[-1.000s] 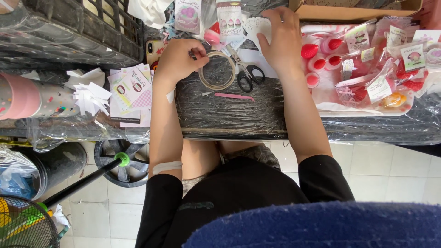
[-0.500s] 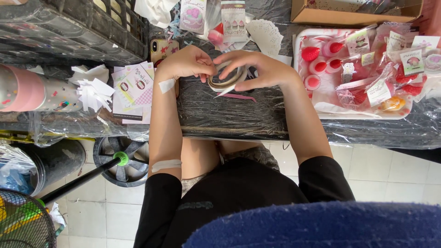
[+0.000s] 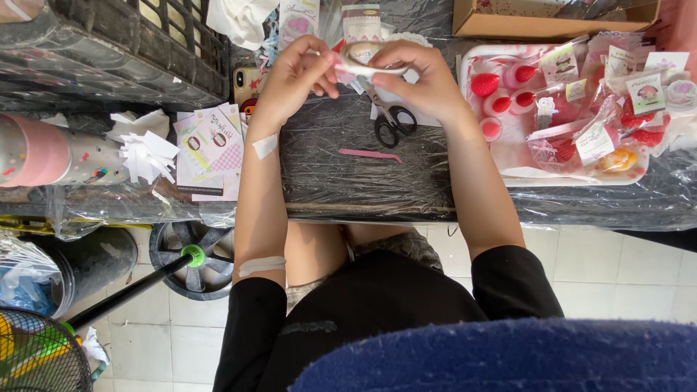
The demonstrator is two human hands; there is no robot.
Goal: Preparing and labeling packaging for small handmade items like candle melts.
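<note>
Both hands are raised over the black plastic-covered table [image 3: 348, 181]. A roll of clear tape [image 3: 367, 59] is held between them: my right hand [image 3: 421, 76] grips it from the right side, and my left hand [image 3: 294, 76] pinches at its left edge with the fingertips. Black-handled scissors [image 3: 390, 122] lie on the table just below my right hand. A thin pink strip [image 3: 370, 154] lies nearer the table's front edge.
A white tray [image 3: 508, 174] of red strawberry-shaped items and small labelled bags sits at the right. A cardboard box [image 3: 552, 25] is behind it. Paper cards [image 3: 210, 149], a phone [image 3: 245, 86], a pink tube [image 3: 43, 152] and a black crate [image 3: 109, 43] are at the left. A fan [image 3: 33, 352] stands on the floor.
Both hands lifted the tape roll up off the table and away from me. The right hand came onto the roll from the back; the scissors now lie uncovered.
</note>
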